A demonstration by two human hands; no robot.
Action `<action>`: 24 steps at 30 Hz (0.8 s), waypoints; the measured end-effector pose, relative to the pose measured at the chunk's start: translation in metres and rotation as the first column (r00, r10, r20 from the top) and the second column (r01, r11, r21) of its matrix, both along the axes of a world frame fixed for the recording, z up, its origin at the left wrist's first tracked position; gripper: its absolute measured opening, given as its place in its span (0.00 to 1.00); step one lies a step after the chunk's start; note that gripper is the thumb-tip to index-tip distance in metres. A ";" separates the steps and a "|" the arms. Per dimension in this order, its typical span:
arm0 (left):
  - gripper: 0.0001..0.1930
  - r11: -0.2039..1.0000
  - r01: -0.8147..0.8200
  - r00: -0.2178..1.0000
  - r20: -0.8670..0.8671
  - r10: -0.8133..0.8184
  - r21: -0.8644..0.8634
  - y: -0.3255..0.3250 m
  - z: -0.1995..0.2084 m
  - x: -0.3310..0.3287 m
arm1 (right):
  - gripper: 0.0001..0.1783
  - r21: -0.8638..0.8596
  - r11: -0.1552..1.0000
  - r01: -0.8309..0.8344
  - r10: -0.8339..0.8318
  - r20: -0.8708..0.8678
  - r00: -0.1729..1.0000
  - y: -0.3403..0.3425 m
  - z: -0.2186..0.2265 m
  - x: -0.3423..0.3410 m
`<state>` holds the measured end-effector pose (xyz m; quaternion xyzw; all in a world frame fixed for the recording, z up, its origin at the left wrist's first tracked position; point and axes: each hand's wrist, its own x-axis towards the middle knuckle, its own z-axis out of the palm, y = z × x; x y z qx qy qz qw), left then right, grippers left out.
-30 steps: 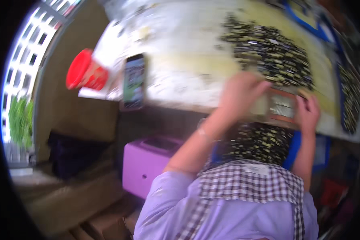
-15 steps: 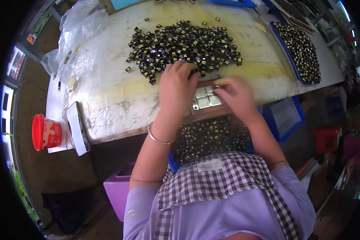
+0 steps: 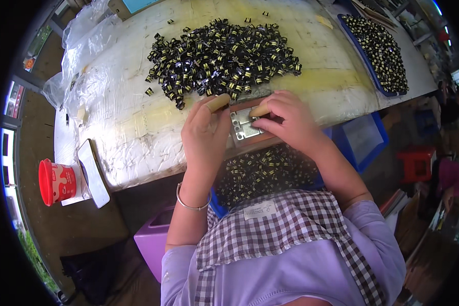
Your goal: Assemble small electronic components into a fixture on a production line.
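Note:
A heap of small black parts with yellow bands (image 3: 224,56) lies on the table in front of me. Close to the table's near edge sits a silvery metal plate with rows of fine grooves (image 3: 243,124), set on a reddish-brown base (image 3: 236,146). My right hand (image 3: 293,122) is over the plate's right half, thumb and forefinger pinched close to its surface; whatever is between them is too small to make out. My left hand (image 3: 204,132) is at the plate's left side, below the heap, fingers curled and thumb near the forefinger. Tan covers sheathe fingertips on both hands.
More banded parts fill a blue tray (image 3: 364,61) at the right and a bin (image 3: 265,171) at my lap. A phone (image 3: 93,173) and a red tub (image 3: 58,182) stand at the left edge. Clear plastic bags (image 3: 89,46) lie far left. A blue frame (image 3: 364,140) is at right.
My left hand has drawn back from the heap toward the plate's left side. My right hand has moved slightly left, farther over the plate. The whole view has shifted a little.

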<state>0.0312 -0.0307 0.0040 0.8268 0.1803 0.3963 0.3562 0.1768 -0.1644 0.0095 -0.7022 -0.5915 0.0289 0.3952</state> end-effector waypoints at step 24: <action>0.08 0.969 0.113 0.993 -0.068 -0.100 0.221 -0.028 -0.005 0.013 | 0.11 0.162 0.894 0.418 -0.352 -0.323 0.878 -0.002 0.007 0.026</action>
